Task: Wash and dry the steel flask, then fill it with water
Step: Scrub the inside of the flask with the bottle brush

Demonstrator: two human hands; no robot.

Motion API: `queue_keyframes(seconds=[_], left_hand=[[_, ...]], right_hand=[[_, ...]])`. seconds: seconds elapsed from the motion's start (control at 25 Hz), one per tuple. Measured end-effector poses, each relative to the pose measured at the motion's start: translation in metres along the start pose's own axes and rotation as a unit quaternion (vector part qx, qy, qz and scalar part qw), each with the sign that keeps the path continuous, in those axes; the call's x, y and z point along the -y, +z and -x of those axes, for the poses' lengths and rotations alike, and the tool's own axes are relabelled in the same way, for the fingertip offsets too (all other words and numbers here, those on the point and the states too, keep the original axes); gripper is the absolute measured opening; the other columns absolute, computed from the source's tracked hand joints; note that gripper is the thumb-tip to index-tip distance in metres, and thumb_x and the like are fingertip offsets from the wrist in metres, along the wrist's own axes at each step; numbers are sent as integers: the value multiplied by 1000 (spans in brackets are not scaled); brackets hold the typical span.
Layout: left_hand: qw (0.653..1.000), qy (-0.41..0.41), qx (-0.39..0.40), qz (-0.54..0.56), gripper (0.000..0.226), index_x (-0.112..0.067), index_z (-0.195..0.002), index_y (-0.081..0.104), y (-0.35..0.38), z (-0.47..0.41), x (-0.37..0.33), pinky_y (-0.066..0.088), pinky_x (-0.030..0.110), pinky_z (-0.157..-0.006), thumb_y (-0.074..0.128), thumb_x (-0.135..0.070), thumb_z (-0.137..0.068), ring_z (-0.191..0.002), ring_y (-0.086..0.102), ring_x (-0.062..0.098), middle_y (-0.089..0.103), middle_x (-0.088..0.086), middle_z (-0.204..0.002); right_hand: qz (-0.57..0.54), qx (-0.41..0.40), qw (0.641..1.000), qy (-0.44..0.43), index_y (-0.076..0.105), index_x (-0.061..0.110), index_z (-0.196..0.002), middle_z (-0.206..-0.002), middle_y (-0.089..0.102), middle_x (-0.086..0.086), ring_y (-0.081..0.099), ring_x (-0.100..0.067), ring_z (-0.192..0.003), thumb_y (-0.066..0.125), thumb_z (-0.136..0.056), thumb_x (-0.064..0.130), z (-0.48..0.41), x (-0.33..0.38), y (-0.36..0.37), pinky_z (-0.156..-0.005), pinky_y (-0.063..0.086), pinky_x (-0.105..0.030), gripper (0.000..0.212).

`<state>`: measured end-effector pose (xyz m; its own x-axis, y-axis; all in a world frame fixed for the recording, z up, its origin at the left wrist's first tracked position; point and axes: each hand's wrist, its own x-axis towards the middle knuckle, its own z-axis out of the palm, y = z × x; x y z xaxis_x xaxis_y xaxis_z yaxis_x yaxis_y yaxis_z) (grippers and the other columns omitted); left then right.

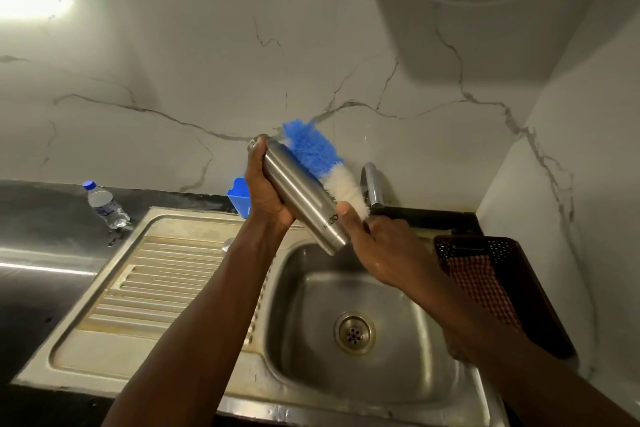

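The flask (301,194) is tilted, its long axis running from the narrow end, up and left toward the wall, down to the flat base at lower right, above the sink (311,291). The left hand (266,194) wraps around its upper body. The right hand (377,243) grips a blue-and-white brush (318,152) lying against the flask's side. A dark basket (519,250) holds a checked cloth (481,284). The flask is brushed steel with dark lettering near the base.

You're in a home kitchen: steel sink (311,288) with ribbed drainboard (156,288), curved tap (372,184), dark table (41,218), marble-look wall (207,80). Basket (526,270) with checked cloth (481,288) sits right of the sink. White wall unit (467,28) is cropped, possibly a water appliance.
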<state>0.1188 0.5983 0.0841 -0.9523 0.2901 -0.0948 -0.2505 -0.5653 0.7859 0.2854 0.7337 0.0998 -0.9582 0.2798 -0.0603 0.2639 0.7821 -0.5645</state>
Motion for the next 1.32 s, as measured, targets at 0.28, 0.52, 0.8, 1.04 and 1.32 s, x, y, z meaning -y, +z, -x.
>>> queue_keyframes(seconds=[0.28,0.52,0.8,1.04,1.32], left_hand=[[996,-38,-83,19,52,-15,-111,73,-8,-7,4,59,43,-85,54,-62,-98,-85,72,28,74,12,-99],[996,5,-81,39,43,-20,-87,55,2,0,12,49,31,-70,50,-62,-82,-69,58,15,53,2,-78],[999,-14,-9,32,42,-18,-88,66,16,-1,2,57,33,-71,60,-59,-87,-72,65,19,65,2,-79],[993,-52,-89,66,79,-17,-116,70,4,-10,0,62,45,-84,58,-85,-80,-86,73,29,73,11,-97],[994,-61,-73,-51,97,-14,-125,70,14,-6,12,62,50,-90,56,-94,-72,-100,76,35,78,15,-109]], right_hand=[[-31,-71,996,-44,22,35,-162,-129,65,-6,63,-28,-115,22,-108,56,-4,4,0,-89,47,-38,58],[-101,-42,992,-57,29,56,-149,-141,57,3,48,-23,-131,41,-105,57,-4,10,24,-104,47,-46,46],[-116,-130,982,-72,50,43,-135,-120,64,13,62,-10,-107,40,-94,75,-22,0,30,-89,58,-40,53],[-183,-99,978,-4,62,27,-103,-88,67,9,65,-10,-82,44,-88,82,-19,-9,28,-79,58,-40,60],[-123,-86,988,18,54,30,-101,-90,55,17,58,-5,-84,71,-68,81,-23,6,32,-81,60,-42,63]])
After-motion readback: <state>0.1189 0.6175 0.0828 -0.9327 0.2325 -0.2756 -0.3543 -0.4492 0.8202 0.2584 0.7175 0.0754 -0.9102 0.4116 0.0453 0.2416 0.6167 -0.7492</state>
